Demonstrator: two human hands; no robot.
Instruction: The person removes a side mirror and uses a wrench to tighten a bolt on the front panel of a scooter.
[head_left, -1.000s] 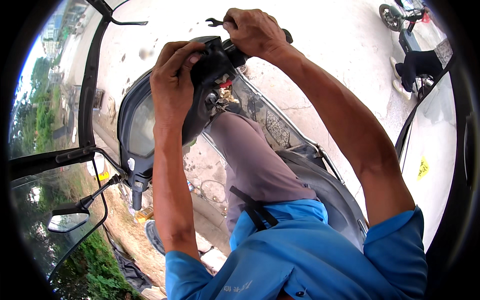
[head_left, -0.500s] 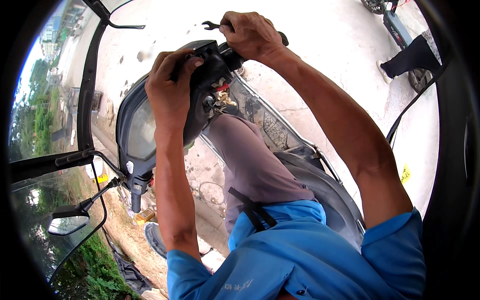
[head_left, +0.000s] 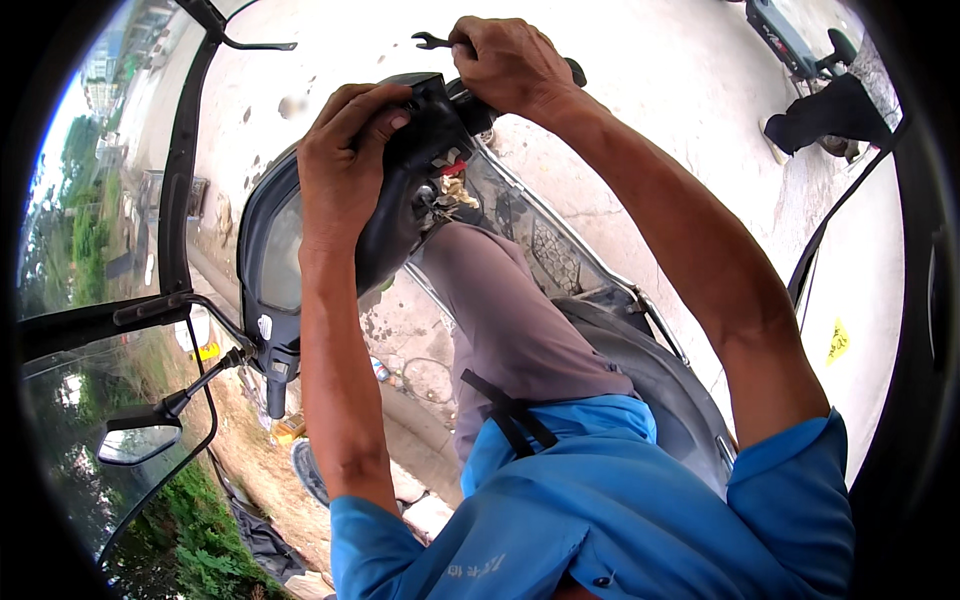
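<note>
I sit on a scooter with a black handlebar housing (head_left: 424, 112) in front of me. My left hand (head_left: 343, 170) is closed over the housing's left side, fingertips pressed on its top; what they pinch is too small to make out. My right hand (head_left: 511, 68) is closed round a dark open-end wrench (head_left: 434, 41), whose jaw sticks out leftward, and sits over the right handlebar end (head_left: 572, 73). Below the housing a bunch of keys (head_left: 438, 204) hangs at the ignition. The dashboard screen (head_left: 283, 250) is left of my left wrist.
A canopy frame (head_left: 172, 230) and mirror (head_left: 138, 440) stand at the left. My leg (head_left: 500, 330) is on the scooter. At the upper right, another person's dark-clad leg (head_left: 820, 120) is beside a second scooter (head_left: 775, 40). Shrubs and litter lie along the ground at lower left.
Both hands stay at the handlebar, shifting only slightly with the view. The other person's leg and scooter at upper right have moved, with less of the front wheel showing now.
</note>
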